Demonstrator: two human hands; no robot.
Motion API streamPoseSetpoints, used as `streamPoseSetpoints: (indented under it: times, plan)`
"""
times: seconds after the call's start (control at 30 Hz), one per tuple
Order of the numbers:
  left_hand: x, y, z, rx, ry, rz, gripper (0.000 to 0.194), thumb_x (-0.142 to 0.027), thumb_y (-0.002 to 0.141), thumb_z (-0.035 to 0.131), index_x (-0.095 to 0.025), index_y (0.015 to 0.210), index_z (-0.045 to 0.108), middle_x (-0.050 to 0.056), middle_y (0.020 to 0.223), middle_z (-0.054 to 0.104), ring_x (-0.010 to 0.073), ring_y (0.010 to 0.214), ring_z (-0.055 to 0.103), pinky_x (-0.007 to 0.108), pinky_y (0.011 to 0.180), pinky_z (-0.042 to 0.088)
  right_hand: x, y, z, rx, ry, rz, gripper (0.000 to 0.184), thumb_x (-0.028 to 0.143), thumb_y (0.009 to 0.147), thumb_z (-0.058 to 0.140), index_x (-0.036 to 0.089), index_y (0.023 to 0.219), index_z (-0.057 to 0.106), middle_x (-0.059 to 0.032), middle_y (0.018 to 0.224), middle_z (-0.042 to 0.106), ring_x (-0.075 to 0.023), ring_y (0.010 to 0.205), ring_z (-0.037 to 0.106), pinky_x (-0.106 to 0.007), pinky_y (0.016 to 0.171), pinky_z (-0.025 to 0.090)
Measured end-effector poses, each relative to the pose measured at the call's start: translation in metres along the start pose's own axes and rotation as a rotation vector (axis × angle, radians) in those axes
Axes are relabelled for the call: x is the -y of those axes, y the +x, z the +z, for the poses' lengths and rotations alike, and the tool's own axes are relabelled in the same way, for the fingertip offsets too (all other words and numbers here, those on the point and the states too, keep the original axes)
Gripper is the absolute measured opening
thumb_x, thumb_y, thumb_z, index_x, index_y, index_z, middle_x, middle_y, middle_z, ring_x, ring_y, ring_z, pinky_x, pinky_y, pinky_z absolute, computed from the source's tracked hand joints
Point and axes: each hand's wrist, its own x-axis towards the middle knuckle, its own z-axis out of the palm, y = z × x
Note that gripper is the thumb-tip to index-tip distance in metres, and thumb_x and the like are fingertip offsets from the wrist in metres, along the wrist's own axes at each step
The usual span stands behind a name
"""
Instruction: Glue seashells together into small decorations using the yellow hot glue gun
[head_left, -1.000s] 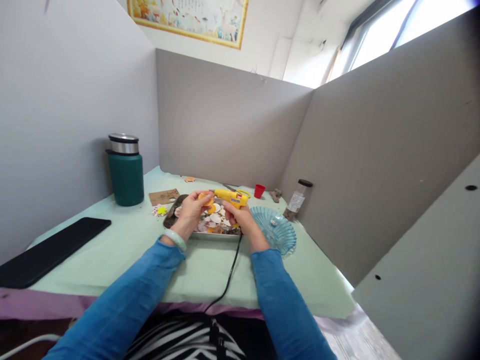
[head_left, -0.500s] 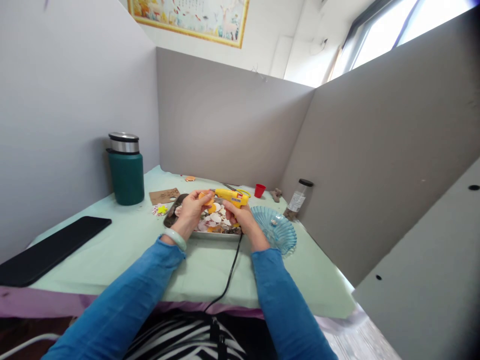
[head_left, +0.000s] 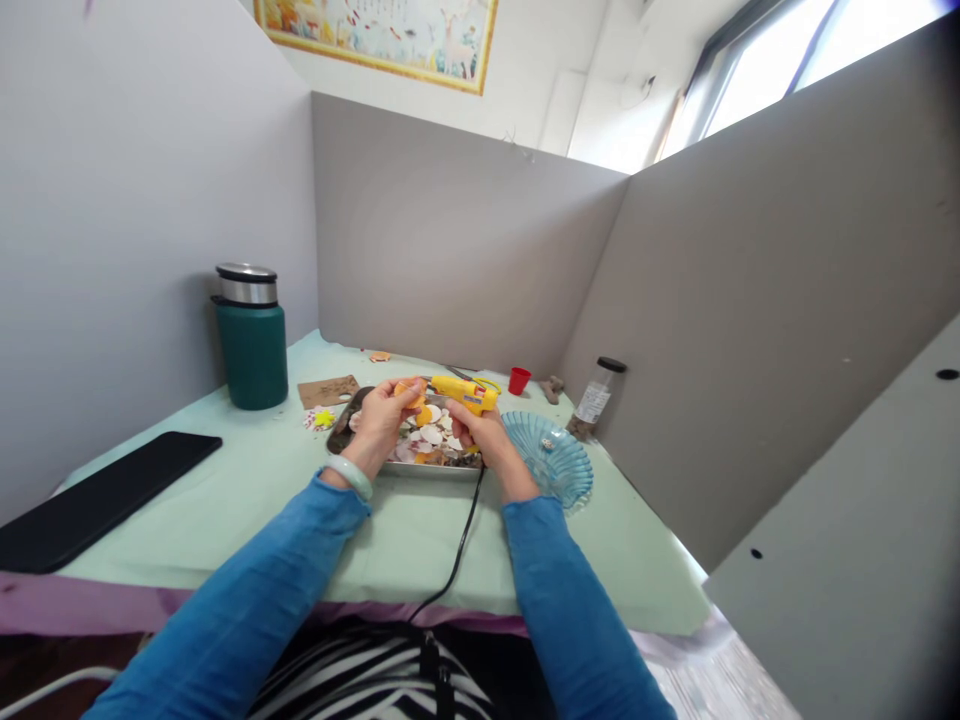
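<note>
My right hand [head_left: 478, 428] is wrapped round the handle of a yellow hot glue gun [head_left: 463, 392], whose nozzle points left. Its black cord [head_left: 463, 545] runs down over the table's front edge. Between the fingers of my left hand [head_left: 384, 420] is an orange shell [head_left: 409, 394], partly covered by those fingers. The glue gun's tip is at the shell; I cannot tell whether they touch. Beneath both hands lies a metal tray [head_left: 439, 471] holding many white and orange shells [head_left: 431, 434].
To the right are a blue scalloped glass plate [head_left: 574, 470], a red cup [head_left: 519, 381] and a tilted jar with a black lid [head_left: 597, 400]. On the left stand a green flask [head_left: 253, 350], a black flat mat [head_left: 112, 500], and brown cardboard [head_left: 328, 392]. Grey partitions [head_left: 465, 240] enclose the table.
My left hand and the orange shell have shifted very slightly. The glue gun stays in nearly the same place in my right hand.
</note>
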Motion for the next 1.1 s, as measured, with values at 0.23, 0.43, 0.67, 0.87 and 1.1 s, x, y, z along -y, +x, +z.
streamPoseSetpoints:
  times: [0.23,0.43,0.67,0.87,1.1]
  plan:
    - [0.0006,-0.0010,0.0004,0.007,0.026,-0.001,0.048,-0.032,0.048,0.091,-0.012,0.084,0.067,0.007,0.088,0.069,0.0150,0.075,0.063,0.024,0.060,0.049,0.0022,-0.0009,0.0008,0.006,0.000,-0.006,0.046,0.057,0.076,0.068,0.019,0.054,0.054,0.0013,0.045,0.052,-0.0076,0.037,0.038,-0.024,0.040,0.031]
    - [0.0008,-0.0014,-0.0009,0.003,0.030,-0.004,0.047,-0.031,0.047,0.091,-0.013,0.083,0.068,0.007,0.089,0.070,0.0151,0.075,0.063,0.024,0.061,0.049,0.0036,-0.0012,0.0011,0.014,-0.019,0.018,0.048,0.057,0.075,0.068,0.019,0.050,0.052,0.0011,0.044,0.051,-0.0069,0.036,0.037,-0.024,0.039,0.030]
    - [0.0002,-0.0009,-0.0010,0.012,0.029,-0.003,0.047,-0.031,0.047,0.091,-0.013,0.084,0.069,0.006,0.087,0.069,0.0137,0.073,0.062,0.023,0.060,0.049,0.0008,-0.0002,-0.0002,0.016,-0.025,-0.012,0.047,0.057,0.077,0.068,0.019,0.052,0.054,0.0009,0.045,0.052,-0.0076,0.037,0.039,-0.024,0.040,0.031]
    - [0.0019,0.0004,-0.0020,0.011,0.035,-0.008,0.046,-0.031,0.047,0.091,-0.014,0.083,0.068,0.006,0.086,0.070,0.0137,0.072,0.063,0.023,0.060,0.048,0.0060,-0.0027,0.0007,0.015,-0.054,0.012,0.049,0.056,0.077,0.067,0.019,0.048,0.053,0.0015,0.042,0.049,-0.0070,0.036,0.037,-0.023,0.040,0.031]
    - [0.0032,-0.0009,0.0002,0.020,0.037,-0.006,0.043,-0.031,0.048,0.090,-0.013,0.081,0.068,0.004,0.079,0.068,0.0126,0.066,0.061,0.023,0.058,0.047,0.0069,-0.0031,0.0024,0.010,-0.060,-0.001,0.048,0.057,0.077,0.068,0.019,0.051,0.053,0.0014,0.043,0.051,-0.0080,0.037,0.039,-0.023,0.040,0.031]
